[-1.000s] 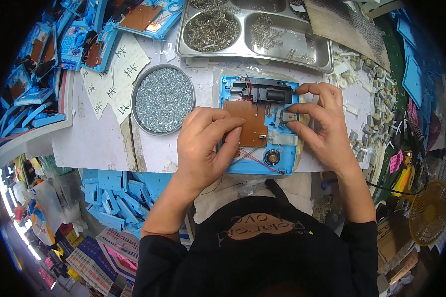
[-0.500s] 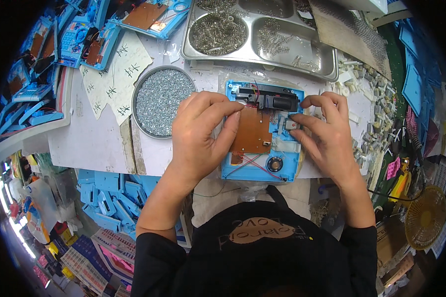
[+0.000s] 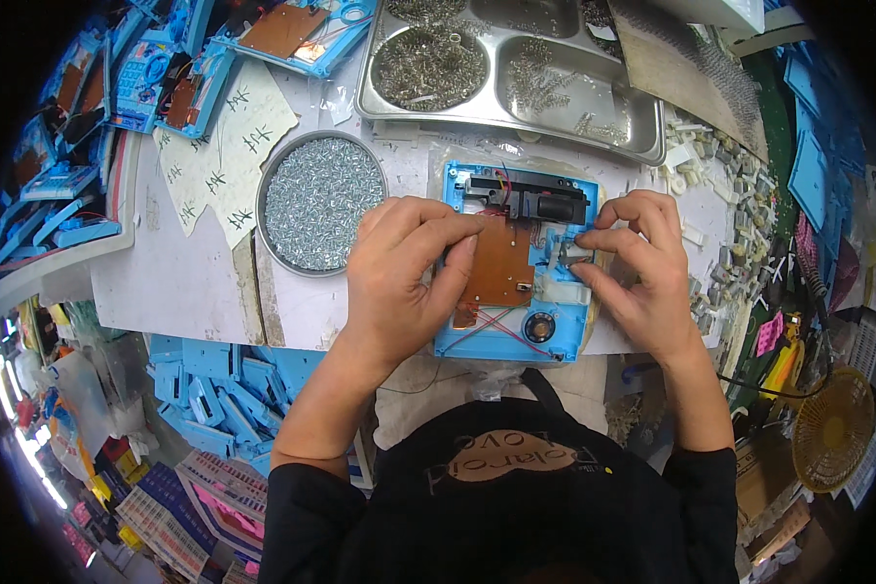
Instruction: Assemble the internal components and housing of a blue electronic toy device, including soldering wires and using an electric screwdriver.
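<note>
An open blue plastic housing lies on the worktable in front of me. Inside are a brown circuit board, a black mechanism along the far side, and a round speaker with thin red wires. My left hand is closed over the board's left edge, thumb and index finger bent toward each other; whatever they pinch is too small to make out. At the housing's right side, my right hand pinches a small grey plastic block between thumb and fingers, beside a translucent white piece.
Left of the housing stands a round tray full of small screws. A metal compartment tray with springs is behind. Small white and grey parts lie scattered at right. Blue housings pile up far left, more blue pieces below the table edge.
The grey block has turned in my right fingers, showing a different side. My left hand has shifted slightly down and right over the board.
</note>
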`<state>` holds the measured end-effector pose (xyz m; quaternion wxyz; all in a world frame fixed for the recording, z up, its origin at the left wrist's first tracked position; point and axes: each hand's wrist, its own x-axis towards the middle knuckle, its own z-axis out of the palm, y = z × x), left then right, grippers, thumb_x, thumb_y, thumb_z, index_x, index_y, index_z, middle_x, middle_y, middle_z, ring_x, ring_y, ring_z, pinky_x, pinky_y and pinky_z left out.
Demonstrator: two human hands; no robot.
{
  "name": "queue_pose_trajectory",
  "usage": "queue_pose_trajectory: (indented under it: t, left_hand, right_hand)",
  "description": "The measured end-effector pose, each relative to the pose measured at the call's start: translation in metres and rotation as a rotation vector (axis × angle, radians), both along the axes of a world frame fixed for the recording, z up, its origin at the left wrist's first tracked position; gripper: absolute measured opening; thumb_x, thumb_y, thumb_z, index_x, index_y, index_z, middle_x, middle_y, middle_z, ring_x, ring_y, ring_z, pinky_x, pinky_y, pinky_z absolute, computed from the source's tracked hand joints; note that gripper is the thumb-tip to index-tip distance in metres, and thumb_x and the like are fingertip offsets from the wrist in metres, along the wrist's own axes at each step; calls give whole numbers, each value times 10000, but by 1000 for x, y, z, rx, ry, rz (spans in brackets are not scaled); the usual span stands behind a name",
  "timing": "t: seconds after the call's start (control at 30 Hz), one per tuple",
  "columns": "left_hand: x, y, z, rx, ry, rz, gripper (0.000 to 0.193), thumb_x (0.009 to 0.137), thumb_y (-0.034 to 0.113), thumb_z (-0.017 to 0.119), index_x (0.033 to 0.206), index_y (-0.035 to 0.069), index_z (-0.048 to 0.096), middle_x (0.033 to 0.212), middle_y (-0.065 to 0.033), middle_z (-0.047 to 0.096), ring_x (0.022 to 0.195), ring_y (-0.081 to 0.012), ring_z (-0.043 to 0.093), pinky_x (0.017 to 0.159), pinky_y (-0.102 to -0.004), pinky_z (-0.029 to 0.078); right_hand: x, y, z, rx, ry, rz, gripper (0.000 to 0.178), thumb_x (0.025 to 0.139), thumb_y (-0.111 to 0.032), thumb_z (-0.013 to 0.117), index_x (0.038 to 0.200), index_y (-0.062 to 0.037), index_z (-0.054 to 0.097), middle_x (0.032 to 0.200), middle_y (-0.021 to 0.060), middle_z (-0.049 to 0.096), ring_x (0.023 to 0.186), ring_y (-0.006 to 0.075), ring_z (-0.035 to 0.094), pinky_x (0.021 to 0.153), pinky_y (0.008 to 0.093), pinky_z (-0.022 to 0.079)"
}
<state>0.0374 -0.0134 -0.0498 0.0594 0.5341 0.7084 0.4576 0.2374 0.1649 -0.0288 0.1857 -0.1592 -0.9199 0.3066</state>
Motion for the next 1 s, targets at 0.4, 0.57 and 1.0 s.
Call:
queue_pose_trajectory:
  t: [0.4, 0.57, 1.0]
  left_hand:
    - [4, 0, 0, -6, -21, -10, 195, 813, 29, 729, 996, 90, 757, 906, -45, 686, 826, -239, 642, 776, -368, 467]
    - [3, 0, 0, 5, -15, -23, 182, 807, 27, 737, 981, 82, 744, 915, -46, 690, 822, -241, 645, 770, -370, 470]
    - [0, -3, -3, 5, 4, -29, 172, 806, 36, 745, 973, 75, 735, 929, -57, 689, 848, -251, 652, 777, -373, 472]
  right_hand:
    - [-4, 2, 15, -57, -166, -45, 277, 682, -58, 845, 948, -51, 767, 1023, 78, 631, 1046, 306, 535, 900, 404, 466]
    - [-12, -3, 27, 182, -179, 29, 263, 686, -43, 822, 941, -38, 760, 1001, 83, 626, 1012, 315, 551, 858, 407, 495]
    - [-17, -5, 28, 221, -227, 56, 248, 688, -49, 809, 924, -17, 742, 994, 90, 612, 993, 312, 558, 848, 408, 506]
